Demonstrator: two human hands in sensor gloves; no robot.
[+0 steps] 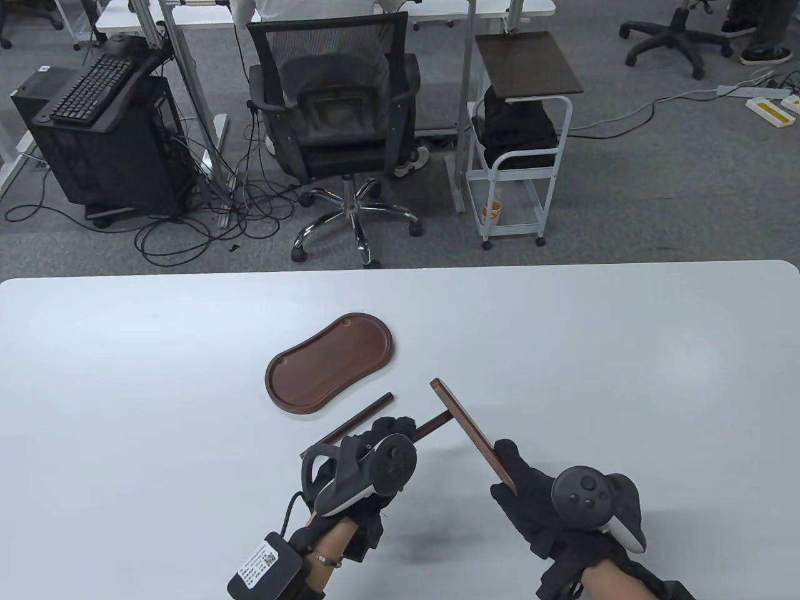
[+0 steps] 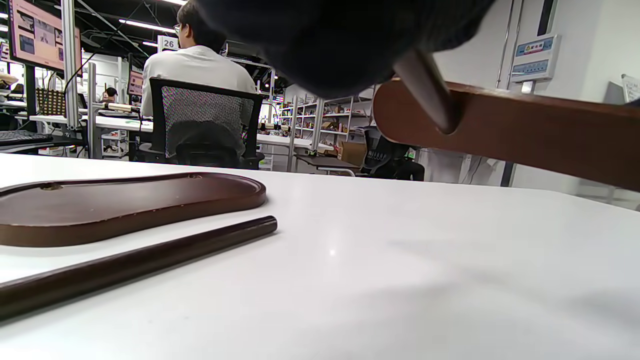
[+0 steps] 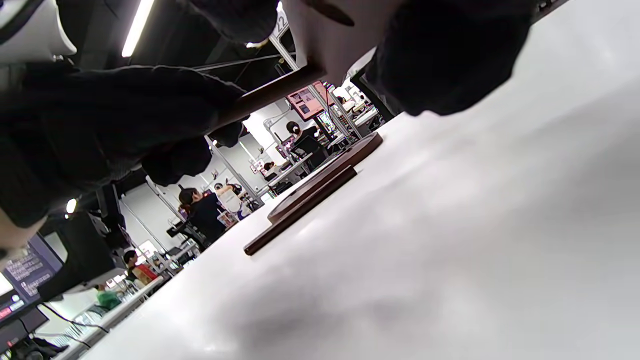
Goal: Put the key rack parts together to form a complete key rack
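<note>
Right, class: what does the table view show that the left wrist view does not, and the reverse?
Only the table view: both hands, left hand and right hand, each gripping a part. Only the left wrist view: the held rod seated in a hole in the flat bar. Both: the oval tray and the loose rod on the table.

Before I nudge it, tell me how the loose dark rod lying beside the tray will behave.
The loose rod looks round and slim, so it will probably roll sideways if pushed across its length. It looks like stiff wood, so it is unlikely to bend. It lies flat on the smooth white table, close beside the tray, which may stop a roll that way.
</note>
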